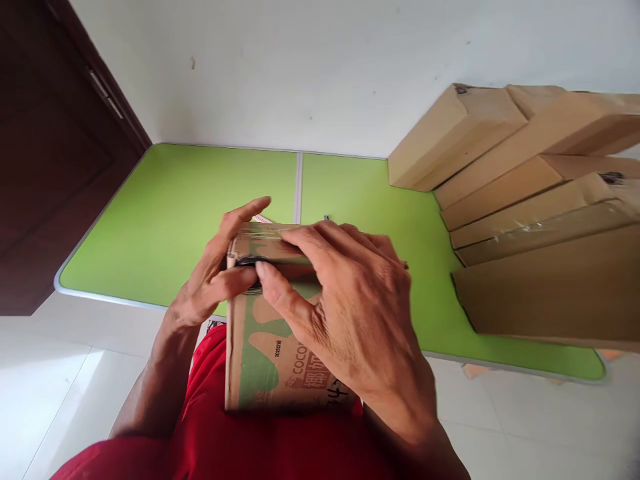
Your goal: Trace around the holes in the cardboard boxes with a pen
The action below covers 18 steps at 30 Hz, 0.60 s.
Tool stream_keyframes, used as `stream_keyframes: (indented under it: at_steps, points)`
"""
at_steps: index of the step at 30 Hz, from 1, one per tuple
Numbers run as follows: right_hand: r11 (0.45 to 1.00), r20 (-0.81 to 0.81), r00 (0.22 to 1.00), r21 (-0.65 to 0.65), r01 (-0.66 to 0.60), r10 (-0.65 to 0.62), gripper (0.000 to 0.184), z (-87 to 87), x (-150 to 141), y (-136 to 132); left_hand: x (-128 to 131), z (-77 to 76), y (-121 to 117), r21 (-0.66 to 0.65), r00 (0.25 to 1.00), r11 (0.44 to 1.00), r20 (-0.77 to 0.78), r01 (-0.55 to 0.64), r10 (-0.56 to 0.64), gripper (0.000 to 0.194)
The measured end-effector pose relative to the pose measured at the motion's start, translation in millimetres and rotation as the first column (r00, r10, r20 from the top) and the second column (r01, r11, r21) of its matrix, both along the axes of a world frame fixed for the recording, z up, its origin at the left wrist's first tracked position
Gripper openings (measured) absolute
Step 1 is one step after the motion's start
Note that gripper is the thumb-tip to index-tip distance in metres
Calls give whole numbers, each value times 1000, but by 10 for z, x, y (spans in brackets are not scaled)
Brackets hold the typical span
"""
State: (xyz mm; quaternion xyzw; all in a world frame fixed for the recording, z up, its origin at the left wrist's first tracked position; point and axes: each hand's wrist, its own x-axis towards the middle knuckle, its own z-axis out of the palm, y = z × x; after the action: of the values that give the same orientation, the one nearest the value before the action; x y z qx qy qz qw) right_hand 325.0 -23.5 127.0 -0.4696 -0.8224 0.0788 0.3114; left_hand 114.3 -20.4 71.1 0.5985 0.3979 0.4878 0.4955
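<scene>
A cardboard box (267, 363) with green print and the letters "COCO" is held tilted against my red shirt, above the edge of the green table. My left hand (207, 273) grips its left end, thumb on the printed face and index finger stretched up past the top; its other fingers are hidden behind. Across the upper part lies my right hand (355, 300), fingers curled over the top side. Both thumb tips meet at a dark patch (253, 261) near the upper left corner; whether it is tape or a hole I cannot tell. Clear tape covers the top corner.
Several flattened or narrow brown cartons (545, 280) stand in a row on the right of the green table (150, 220). A pale wall (300, 73) rises behind it. At the left is a dark door (55, 160). A small object (327, 217) lies partly hidden beyond the box.
</scene>
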Motion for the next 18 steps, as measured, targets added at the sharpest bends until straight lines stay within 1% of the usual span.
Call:
stream_keyframes:
  at_steps: [3,5,7,10,12,13,14,15,16,17,18]
  points:
    - [999,36,999,-32,-12,13,38,8,-70,44,-43,-81,-62,-63,996,998,89,-3,9,89]
    - [1000,60,998,-14,-21,22,37,0,-124,77,-75,-145,-122,-61,994,997,92,-50,56,92]
    - [1000,69,997,16,-25,24,37,-24,-174,107,-100,-203,-189,-78,991,991,71,-111,116,99]
    - [999,69,997,21,-40,38,39,-64,-189,146,-98,-249,-274,-215,980,962,66,-170,188,110]
    - [992,3,993,41,-116,116,40,-77,-105,185,-75,-247,-287,-289,975,942,85,-172,205,112]
    - [986,-63,985,68,-155,159,39,-80,-23,216,-62,-240,-275,-311,974,936,98,-166,205,111]
    - [981,-147,973,104,-162,177,38,-84,85,261,-52,-232,-254,-322,974,934,107,-157,200,110]
    - [984,-235,960,132,-123,152,37,-94,216,321,-46,-225,-226,-330,974,932,113,-150,197,108]
    - [990,-308,948,135,-36,76,35,-115,361,398,-45,-221,-195,-335,973,930,119,-149,198,104]
    - [993,-339,940,90,79,-44,31,-152,509,491,-47,-220,-165,-338,971,928,122,-156,207,99]
    - [981,-297,937,0,192,-183,27,-210,649,597,-53,-223,-139,-340,968,926,124,-167,220,94]
